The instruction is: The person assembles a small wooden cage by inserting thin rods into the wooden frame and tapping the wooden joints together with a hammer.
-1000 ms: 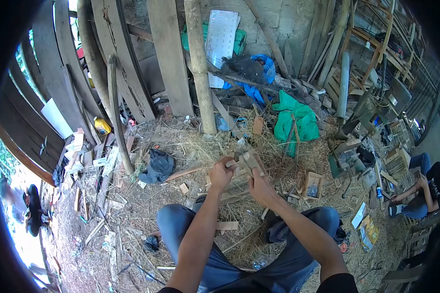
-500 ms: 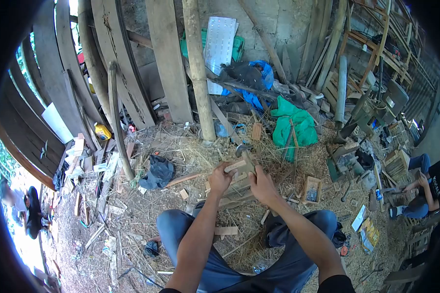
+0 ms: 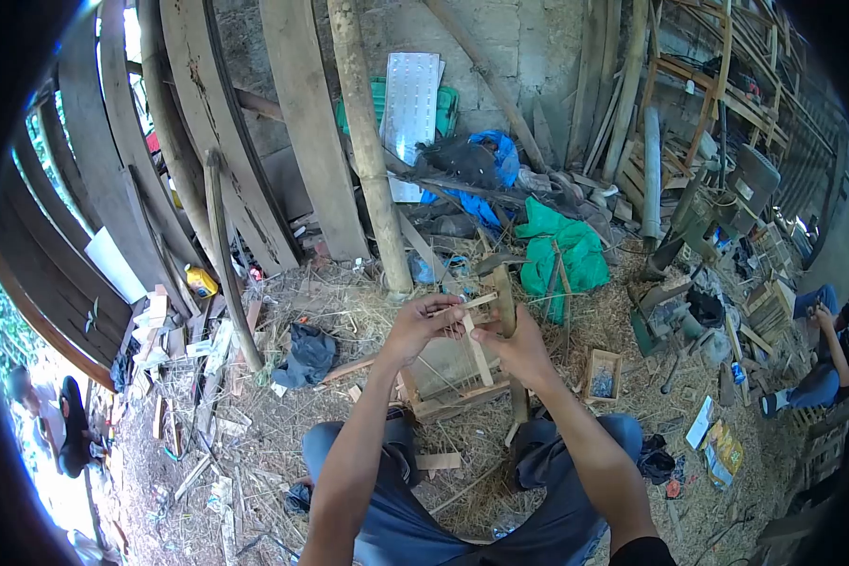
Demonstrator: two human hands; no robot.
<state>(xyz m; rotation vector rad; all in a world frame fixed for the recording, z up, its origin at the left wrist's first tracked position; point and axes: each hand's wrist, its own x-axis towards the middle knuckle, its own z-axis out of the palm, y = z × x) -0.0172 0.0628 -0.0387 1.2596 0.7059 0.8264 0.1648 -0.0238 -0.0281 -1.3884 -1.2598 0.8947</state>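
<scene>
Two pale wooden strips (image 3: 478,351), one short and one longer, are held over the middle of the scene, their ends brought close together at the fingertips of the left hand (image 3: 426,330). They are pinched there between thumb and fingers. A hammer (image 3: 504,304) is gripped in the right hand (image 3: 516,351), its handle roughly upright and its head above the hand. The longer strip is met by the right thumb; whether it is pressed or only touched cannot be told.

Below the strips, a wooden frame (image 3: 446,407) is seen on the straw-strewn ground (image 3: 349,509), partly hidden by the hands and placed just beyond the knees. To its right, a small wooden box (image 3: 617,377) is set down, with small greyish pieces inside. On the left, a dark plastic bag (image 3: 307,357) is left crumpled. Farther off, green sheeting (image 3: 564,250) is heaped right of a wooden post (image 3: 368,156). At the far right, a seated person (image 3: 825,363) is partly shown.
</scene>
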